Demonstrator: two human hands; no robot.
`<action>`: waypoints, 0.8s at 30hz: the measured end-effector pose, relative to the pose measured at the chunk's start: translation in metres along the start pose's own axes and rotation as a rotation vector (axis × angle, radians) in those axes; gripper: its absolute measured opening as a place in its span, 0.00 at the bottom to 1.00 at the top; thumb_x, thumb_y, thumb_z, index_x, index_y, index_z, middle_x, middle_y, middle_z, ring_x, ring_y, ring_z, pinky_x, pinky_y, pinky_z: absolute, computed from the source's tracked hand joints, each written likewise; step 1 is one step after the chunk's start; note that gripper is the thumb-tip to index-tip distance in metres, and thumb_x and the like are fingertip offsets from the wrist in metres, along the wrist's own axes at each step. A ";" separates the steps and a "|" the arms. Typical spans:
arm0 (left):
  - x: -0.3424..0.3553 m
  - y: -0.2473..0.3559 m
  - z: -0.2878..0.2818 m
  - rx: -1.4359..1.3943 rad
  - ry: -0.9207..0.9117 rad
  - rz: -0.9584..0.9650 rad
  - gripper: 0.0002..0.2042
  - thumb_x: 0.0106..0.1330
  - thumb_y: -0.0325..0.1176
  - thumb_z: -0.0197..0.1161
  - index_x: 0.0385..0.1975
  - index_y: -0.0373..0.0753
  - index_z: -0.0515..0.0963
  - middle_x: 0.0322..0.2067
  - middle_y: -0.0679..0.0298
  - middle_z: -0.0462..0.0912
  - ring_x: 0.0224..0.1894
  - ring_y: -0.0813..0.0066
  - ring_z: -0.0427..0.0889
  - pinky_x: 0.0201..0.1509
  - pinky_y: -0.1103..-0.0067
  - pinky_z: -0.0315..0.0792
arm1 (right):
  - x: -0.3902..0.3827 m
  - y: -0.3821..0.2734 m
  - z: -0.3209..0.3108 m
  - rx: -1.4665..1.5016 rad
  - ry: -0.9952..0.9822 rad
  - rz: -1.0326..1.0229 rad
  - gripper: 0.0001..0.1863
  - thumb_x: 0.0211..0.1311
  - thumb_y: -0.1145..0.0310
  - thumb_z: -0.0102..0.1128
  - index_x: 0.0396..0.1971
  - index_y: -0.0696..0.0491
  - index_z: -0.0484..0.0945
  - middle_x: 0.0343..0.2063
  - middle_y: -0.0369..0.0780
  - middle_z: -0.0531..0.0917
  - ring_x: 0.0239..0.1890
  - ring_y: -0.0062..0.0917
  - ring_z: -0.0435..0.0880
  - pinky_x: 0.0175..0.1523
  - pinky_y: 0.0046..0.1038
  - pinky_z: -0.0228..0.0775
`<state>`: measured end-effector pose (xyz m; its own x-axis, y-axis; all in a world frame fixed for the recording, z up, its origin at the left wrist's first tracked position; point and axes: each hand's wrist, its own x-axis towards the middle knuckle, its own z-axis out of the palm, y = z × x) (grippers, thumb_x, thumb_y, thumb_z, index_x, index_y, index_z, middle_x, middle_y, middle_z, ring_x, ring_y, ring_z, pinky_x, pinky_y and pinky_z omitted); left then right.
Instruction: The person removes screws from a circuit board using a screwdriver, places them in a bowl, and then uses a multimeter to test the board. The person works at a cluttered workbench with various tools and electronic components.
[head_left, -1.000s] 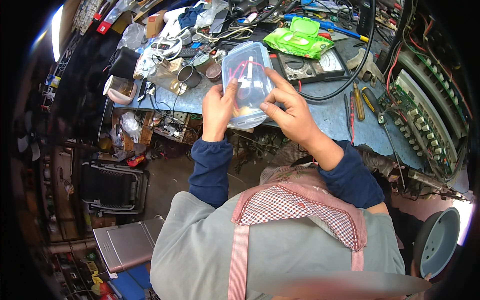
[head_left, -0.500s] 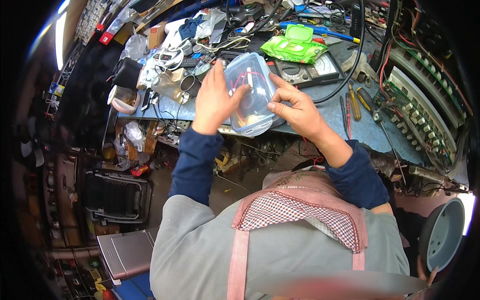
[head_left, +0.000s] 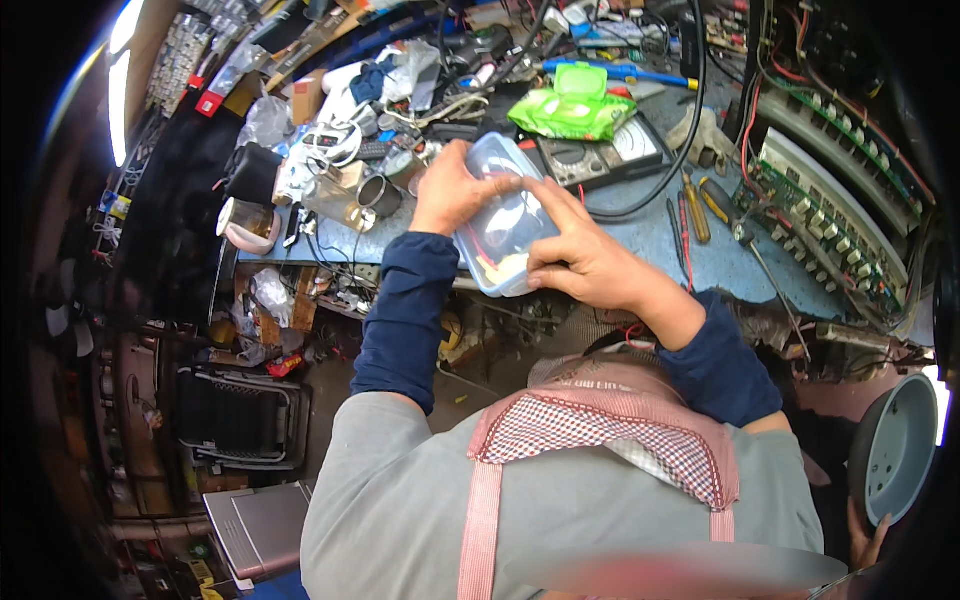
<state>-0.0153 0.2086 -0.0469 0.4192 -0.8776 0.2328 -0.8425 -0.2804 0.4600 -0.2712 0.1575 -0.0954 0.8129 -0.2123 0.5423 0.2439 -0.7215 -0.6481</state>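
A clear plastic food container (head_left: 497, 240) with a lid is tilted at the front edge of the workbench, between my two hands. Through its wall show red wires and a pale yellowish item I cannot make out. My left hand (head_left: 452, 198) grips its left side, the thumb stretched across the lid. On the right side, my right hand (head_left: 590, 255) holds it with bent fingers, the index finger reaching up along the lid's edge. Just beyond stands an analog multimeter (head_left: 600, 158), partly covered by a green pack of wipes (head_left: 572, 112).
Right of my hands lie a yellow-handled screwdriver (head_left: 697, 210), test probes (head_left: 677, 225) and a large circuit board (head_left: 810, 225). A metal cup (head_left: 380, 195) and a pink-and-clear jar (head_left: 248, 226) stand left. Another person's hand (head_left: 868, 540) touches a grey round pan (head_left: 900, 455) at lower right.
The container has come slightly down toward me. My left hand's raised fingers have closed round its side, and my right hand's grip has shifted, its index finger now lying along the lid.
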 end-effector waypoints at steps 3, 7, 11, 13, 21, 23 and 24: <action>-0.005 -0.009 0.006 -0.006 0.085 0.083 0.40 0.53 0.65 0.79 0.50 0.31 0.82 0.48 0.44 0.86 0.52 0.46 0.86 0.56 0.61 0.79 | -0.003 0.007 0.001 0.122 0.020 -0.001 0.07 0.62 0.62 0.75 0.36 0.47 0.88 0.82 0.57 0.51 0.83 0.63 0.45 0.84 0.53 0.41; -0.014 -0.001 -0.003 0.088 0.214 0.365 0.41 0.65 0.57 0.73 0.69 0.32 0.71 0.60 0.44 0.79 0.62 0.43 0.79 0.65 0.57 0.72 | -0.009 0.013 0.009 0.218 0.074 -0.011 0.06 0.61 0.63 0.77 0.35 0.47 0.89 0.82 0.60 0.47 0.84 0.58 0.46 0.84 0.48 0.40; -0.018 0.015 -0.003 0.027 0.037 0.498 0.37 0.67 0.58 0.72 0.73 0.48 0.74 0.74 0.45 0.68 0.74 0.39 0.69 0.77 0.56 0.64 | -0.020 0.009 0.005 0.345 0.065 0.018 0.06 0.62 0.65 0.77 0.34 0.49 0.89 0.82 0.63 0.45 0.85 0.53 0.46 0.83 0.39 0.43; -0.025 0.019 0.006 0.229 0.028 0.490 0.30 0.65 0.61 0.70 0.62 0.51 0.82 0.72 0.49 0.70 0.74 0.42 0.68 0.76 0.53 0.61 | -0.029 0.006 0.006 0.357 0.065 0.045 0.06 0.63 0.65 0.76 0.34 0.50 0.89 0.82 0.64 0.46 0.85 0.52 0.48 0.82 0.38 0.46; -0.021 0.036 0.019 0.162 0.083 0.355 0.19 0.58 0.52 0.72 0.40 0.44 0.86 0.56 0.55 0.80 0.59 0.46 0.77 0.62 0.57 0.73 | -0.042 -0.027 0.012 0.123 0.164 0.050 0.07 0.60 0.66 0.77 0.34 0.51 0.88 0.81 0.62 0.51 0.81 0.64 0.50 0.82 0.52 0.45; -0.021 0.033 0.022 0.149 0.125 0.380 0.17 0.61 0.50 0.72 0.40 0.44 0.87 0.55 0.56 0.81 0.57 0.48 0.79 0.61 0.59 0.74 | -0.045 -0.043 0.013 -0.046 0.122 0.056 0.08 0.59 0.65 0.77 0.32 0.52 0.86 0.81 0.60 0.52 0.81 0.65 0.50 0.81 0.55 0.46; -0.020 0.031 0.023 0.152 0.148 0.399 0.17 0.62 0.49 0.72 0.41 0.44 0.87 0.55 0.56 0.81 0.56 0.48 0.80 0.60 0.60 0.75 | -0.046 -0.049 0.015 -0.127 0.099 0.055 0.09 0.59 0.65 0.77 0.32 0.52 0.86 0.81 0.59 0.52 0.81 0.66 0.50 0.81 0.57 0.46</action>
<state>-0.0575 0.2086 -0.0568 0.0857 -0.8664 0.4919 -0.9835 0.0054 0.1810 -0.3124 0.2126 -0.0971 0.7656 -0.3127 0.5622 0.1267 -0.7835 -0.6083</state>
